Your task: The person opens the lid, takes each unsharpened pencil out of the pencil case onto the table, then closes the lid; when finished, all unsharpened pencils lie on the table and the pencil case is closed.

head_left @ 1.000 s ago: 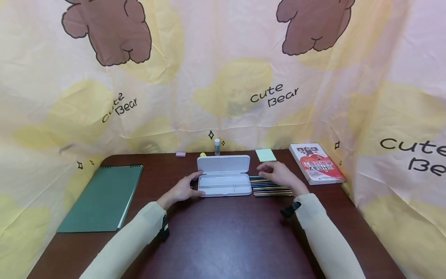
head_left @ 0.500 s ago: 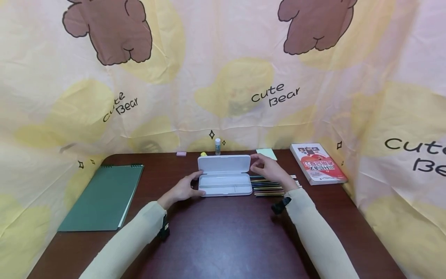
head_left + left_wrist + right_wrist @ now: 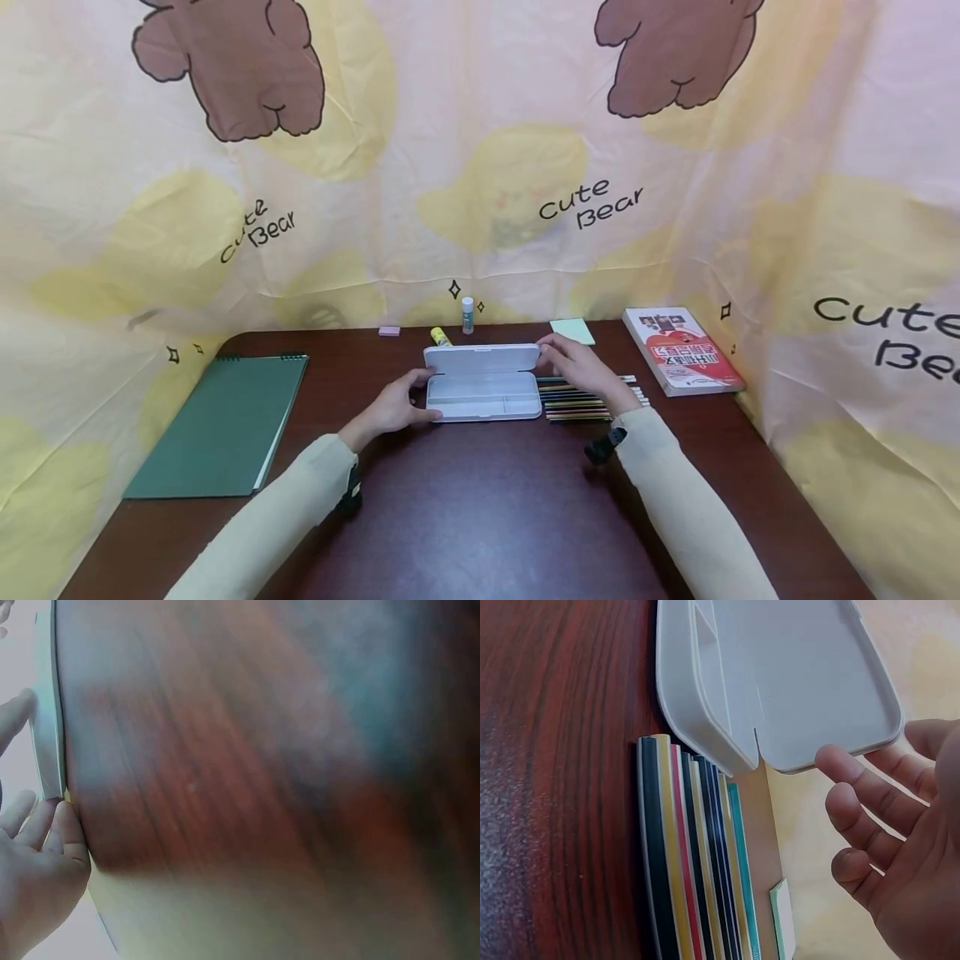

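- We take the white plastic pencil case (image 3: pixel 483 383) as landmark; it lies on the dark wooden table (image 3: pixel 480 508), its hinged lid (image 3: pixel 482 358) half raised over the tray.
- Our left hand (image 3: pixel 393 408) rests at the case's left end; the fingers lie nearly straight against its edge (image 3: pixel 46 757), grasping nothing.
- Our right hand (image 3: pixel 581 367) meets the right end of the lid; its fingertips (image 3: pixel 832 761) touch the rim, the fingers only slightly bent.
- The coloured pencils (image 3: pixel 581 404) lie side by side just right of the case, partly under the right hand.
- Behind the case: a yellow highlighter (image 3: pixel 440 337), a small white bottle (image 3: pixel 468 316), a pink eraser (image 3: pixel 388 331), a pale green notepad (image 3: pixel 573 330).
- Far left of the case lies a green spiral notebook (image 3: pixel 221 425); far right, a red-covered book (image 3: pixel 681 350).
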Motion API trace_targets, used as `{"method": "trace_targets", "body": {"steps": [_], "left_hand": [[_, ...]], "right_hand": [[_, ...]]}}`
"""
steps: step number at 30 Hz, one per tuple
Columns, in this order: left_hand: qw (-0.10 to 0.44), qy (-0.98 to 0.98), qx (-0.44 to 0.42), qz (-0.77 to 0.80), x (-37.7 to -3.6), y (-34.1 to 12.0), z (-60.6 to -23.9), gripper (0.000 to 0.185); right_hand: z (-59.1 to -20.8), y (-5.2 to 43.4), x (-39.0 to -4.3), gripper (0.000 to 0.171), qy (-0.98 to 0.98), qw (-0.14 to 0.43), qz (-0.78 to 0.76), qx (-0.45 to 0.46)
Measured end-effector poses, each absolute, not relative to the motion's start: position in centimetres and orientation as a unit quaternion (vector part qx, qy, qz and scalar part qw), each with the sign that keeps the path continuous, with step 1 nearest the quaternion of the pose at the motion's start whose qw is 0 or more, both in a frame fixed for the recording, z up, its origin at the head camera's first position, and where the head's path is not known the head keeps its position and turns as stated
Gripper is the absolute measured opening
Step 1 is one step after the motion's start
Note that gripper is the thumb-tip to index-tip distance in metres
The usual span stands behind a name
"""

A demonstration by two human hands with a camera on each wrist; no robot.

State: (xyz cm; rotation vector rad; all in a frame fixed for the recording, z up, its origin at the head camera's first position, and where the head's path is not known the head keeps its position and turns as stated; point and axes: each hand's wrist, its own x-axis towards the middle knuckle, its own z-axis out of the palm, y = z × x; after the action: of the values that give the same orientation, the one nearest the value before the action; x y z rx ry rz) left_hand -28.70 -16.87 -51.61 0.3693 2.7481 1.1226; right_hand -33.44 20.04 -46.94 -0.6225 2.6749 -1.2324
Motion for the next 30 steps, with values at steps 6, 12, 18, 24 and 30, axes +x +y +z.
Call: {"method": "trace_targets", "body": {"steps": [6, 12, 18, 24, 30], "left_hand": [[0.072, 0.892, 0.106, 0.434, -28.7, -16.8, -51.7, 0.082], [0.082, 0.882, 0.113, 0.451, -28.5, -17.0, -51.6, 0.083], [0.105, 0.879, 0.101, 0.454, -28.4, -17.5, -51.3, 0.070], [0.122, 0.883, 0.079, 0.447, -28.3, -17.7, -51.0, 0.064], [0.122, 0.893, 0.086, 0.425, -28.5, -17.5, -51.2, 0.062]], "right_hand": [[-47.1, 20.1, -33.2, 0.035, 0.884, 0.069, -0.411, -0.214], [-47.4, 20.2, -32.6, 0.028, 0.893, 0.087, -0.385, -0.215], [-47.7, 20.4, -31.7, 0.022, 0.908, 0.093, -0.334, -0.237], [-48.3, 20.2, -31.5, 0.032, 0.915, 0.089, -0.303, -0.252], [-48.8, 19.7, -31.5, 0.040, 0.924, 0.088, -0.274, -0.251]]}}
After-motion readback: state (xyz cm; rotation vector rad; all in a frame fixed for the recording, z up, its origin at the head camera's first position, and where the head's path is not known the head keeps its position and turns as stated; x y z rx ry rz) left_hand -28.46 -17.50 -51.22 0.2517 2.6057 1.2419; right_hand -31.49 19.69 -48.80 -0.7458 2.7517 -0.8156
